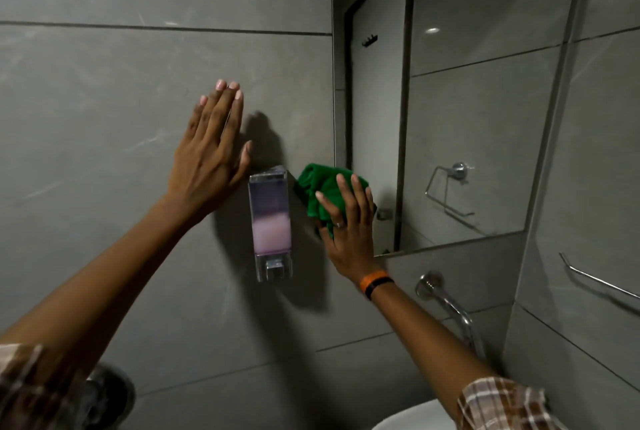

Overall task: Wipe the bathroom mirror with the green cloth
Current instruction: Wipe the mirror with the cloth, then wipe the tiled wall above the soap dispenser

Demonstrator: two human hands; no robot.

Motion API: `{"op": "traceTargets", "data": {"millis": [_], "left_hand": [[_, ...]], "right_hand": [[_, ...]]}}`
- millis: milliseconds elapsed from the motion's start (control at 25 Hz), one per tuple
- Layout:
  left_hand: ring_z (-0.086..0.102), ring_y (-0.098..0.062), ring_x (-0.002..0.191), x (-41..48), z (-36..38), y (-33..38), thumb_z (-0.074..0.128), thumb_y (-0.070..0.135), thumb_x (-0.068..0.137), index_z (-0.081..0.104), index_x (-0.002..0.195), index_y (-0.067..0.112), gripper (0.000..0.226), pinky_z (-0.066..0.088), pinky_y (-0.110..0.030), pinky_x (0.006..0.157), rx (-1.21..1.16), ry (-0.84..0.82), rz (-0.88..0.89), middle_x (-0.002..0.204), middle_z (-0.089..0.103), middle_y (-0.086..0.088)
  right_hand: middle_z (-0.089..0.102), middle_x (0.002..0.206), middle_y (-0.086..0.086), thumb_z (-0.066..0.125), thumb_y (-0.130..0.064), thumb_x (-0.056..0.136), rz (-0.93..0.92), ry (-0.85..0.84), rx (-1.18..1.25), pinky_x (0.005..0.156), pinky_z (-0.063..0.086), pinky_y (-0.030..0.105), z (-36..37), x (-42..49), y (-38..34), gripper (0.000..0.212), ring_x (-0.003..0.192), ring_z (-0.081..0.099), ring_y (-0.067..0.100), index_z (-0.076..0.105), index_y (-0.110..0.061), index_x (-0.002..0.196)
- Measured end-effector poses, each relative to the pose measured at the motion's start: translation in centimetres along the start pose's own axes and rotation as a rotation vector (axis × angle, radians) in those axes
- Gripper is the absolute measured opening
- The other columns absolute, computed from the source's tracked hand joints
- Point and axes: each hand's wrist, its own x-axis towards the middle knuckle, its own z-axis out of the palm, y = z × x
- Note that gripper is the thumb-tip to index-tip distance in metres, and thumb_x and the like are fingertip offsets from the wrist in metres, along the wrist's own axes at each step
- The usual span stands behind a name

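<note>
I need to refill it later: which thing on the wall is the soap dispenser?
Start at the mirror on the grey tiled wall. Just left of its lower corner, between the two hands, hangs the soap dispenser. It alone is a clear upright box, holding pinkish liquid, with a push button at its base.

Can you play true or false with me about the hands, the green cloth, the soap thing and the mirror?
1. The right hand presses the green cloth. True.
2. The left hand holds a sponge. False: it lies flat and empty on the wall.
3. The soap dispenser is full to the top. False: pink soap fills only the lower part.
4. The cloth sits at the mirror's lower left corner. True.
5. The tap is below the mirror. True.
</note>
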Motion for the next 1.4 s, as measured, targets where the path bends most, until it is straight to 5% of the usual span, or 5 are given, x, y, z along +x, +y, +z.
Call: {"op": "traceTargets", "data": {"millis": [320,560,720,1040,1400], "left_hand": [[0.023,-0.038,0.157,-8.9,-1.4,-1.2,0.035,0.032,0.105,0.027,0.157,-0.009,0.067,0.018,-0.051,0.13,0.032,-0.132,-0.073,0.166,0.029,-0.027],[0.03,-0.04,0.154,-10.1,-3.3,-2.3,0.036,0.032,0.103,0.035,0.154,-0.011,0.066,0.023,-0.053,0.127,0.101,-0.129,-0.066,0.163,0.035,-0.028],[0.029,-0.039,0.154,-7.7,-5.4,-4.0,0.039,0.032,0.103,0.035,0.154,-0.01,0.066,0.022,-0.05,0.128,0.175,-0.122,-0.037,0.163,0.036,-0.028],[0.025,-0.037,0.157,2.4,-10.1,-8.1,0.042,0.031,0.103,0.029,0.157,-0.007,0.067,0.023,-0.051,0.128,0.257,-0.006,-0.045,0.166,0.031,-0.025],[0.015,-0.035,0.16,2.6,-13.6,-11.1,0.037,0.035,0.104,0.021,0.16,-0.005,0.071,0.016,-0.049,0.131,0.337,-0.032,-0.166,0.17,0.022,-0.024]], "right_hand": [[0.012,0.168,0.004,0.054,-0.025,0.098,0.158,-0.035,-0.004,0.126,0.016,0.06,0.2,-7.5,-2.7,0.065,0.155,0.014,0.038,0.025,-0.037,0.154],[0.02,0.165,0.004,0.058,0.014,0.082,0.107,-0.062,-0.053,0.127,0.017,0.055,-0.9,-9.4,-2.7,0.085,0.154,0.02,0.034,0.034,-0.03,0.151],[0.026,0.163,0.006,0.068,0.018,0.076,0.065,0.027,-0.053,0.123,0.026,0.058,-0.8,-1.3,-2.1,0.091,0.154,0.023,0.032,0.038,-0.029,0.148],[0.035,0.159,0.008,0.057,-0.003,0.095,0.197,0.245,0.046,0.124,0.026,0.045,-3.6,25.6,-5.8,0.057,0.15,0.028,0.029,0.045,-0.028,0.144],[0.045,0.154,0.012,0.052,0.0,0.097,0.05,0.255,0.128,0.124,0.024,0.053,-2.1,29.6,-16.6,0.048,0.146,0.037,0.035,0.053,-0.02,0.141]]}}
